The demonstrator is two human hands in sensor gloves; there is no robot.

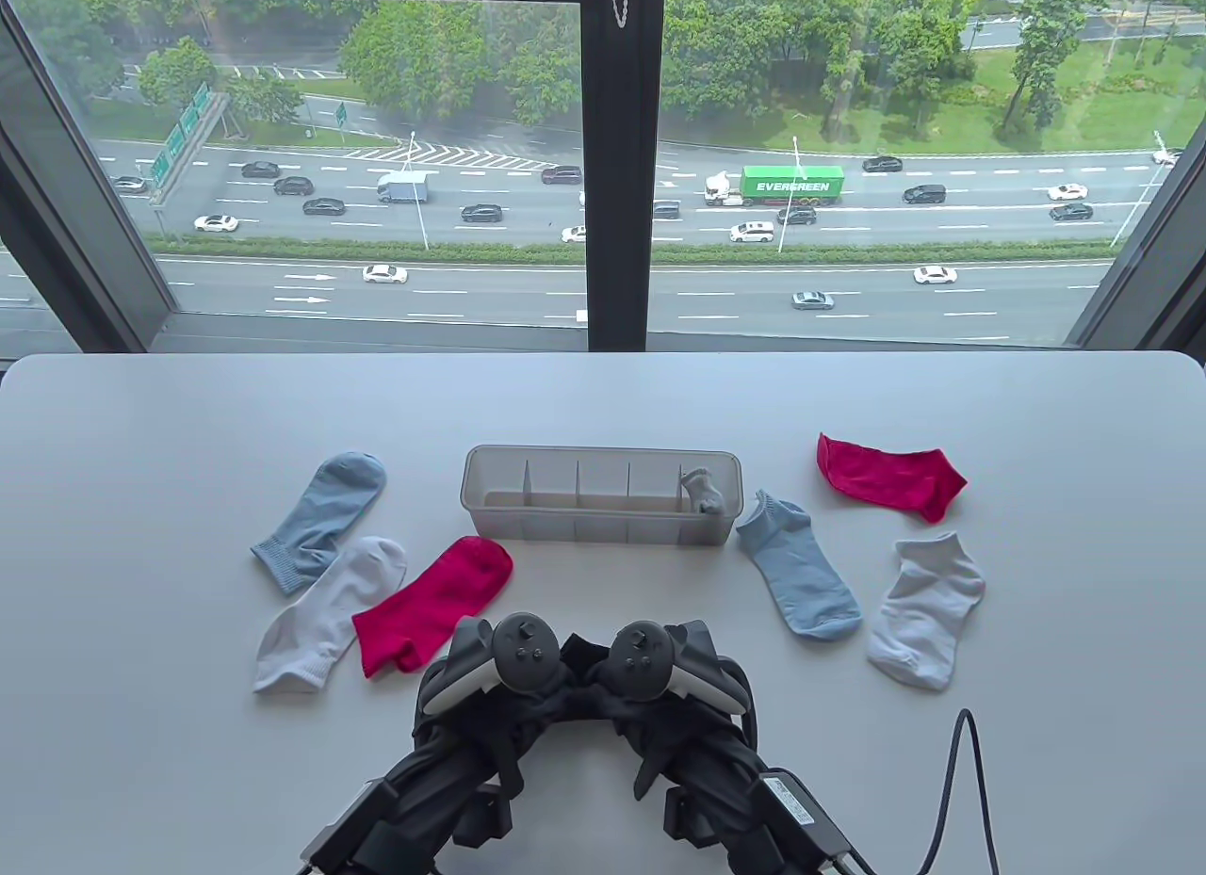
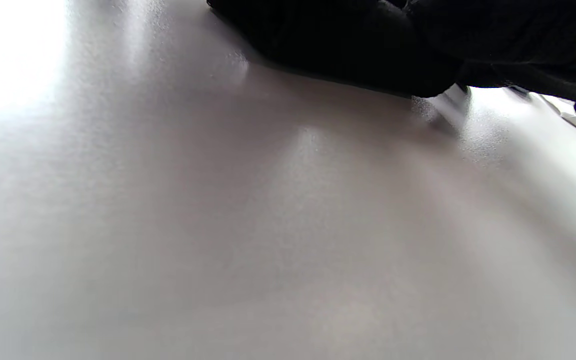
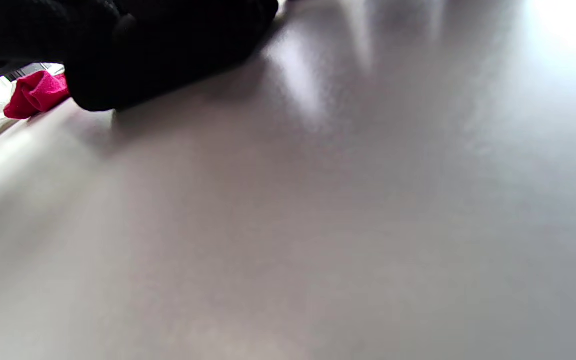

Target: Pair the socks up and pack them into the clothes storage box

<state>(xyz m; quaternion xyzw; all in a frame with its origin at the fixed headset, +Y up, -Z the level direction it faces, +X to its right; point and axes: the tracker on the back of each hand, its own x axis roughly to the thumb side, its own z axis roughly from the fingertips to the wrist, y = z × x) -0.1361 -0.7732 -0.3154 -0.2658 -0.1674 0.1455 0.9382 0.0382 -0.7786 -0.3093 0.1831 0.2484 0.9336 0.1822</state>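
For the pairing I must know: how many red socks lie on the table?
2. One red fabric sock lies left of the hands, near the translucent plastic storage box; the other lies right of it.

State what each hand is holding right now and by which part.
Nothing is held. The left hand and right hand rest together on the table, near the red sock but not gripping it.
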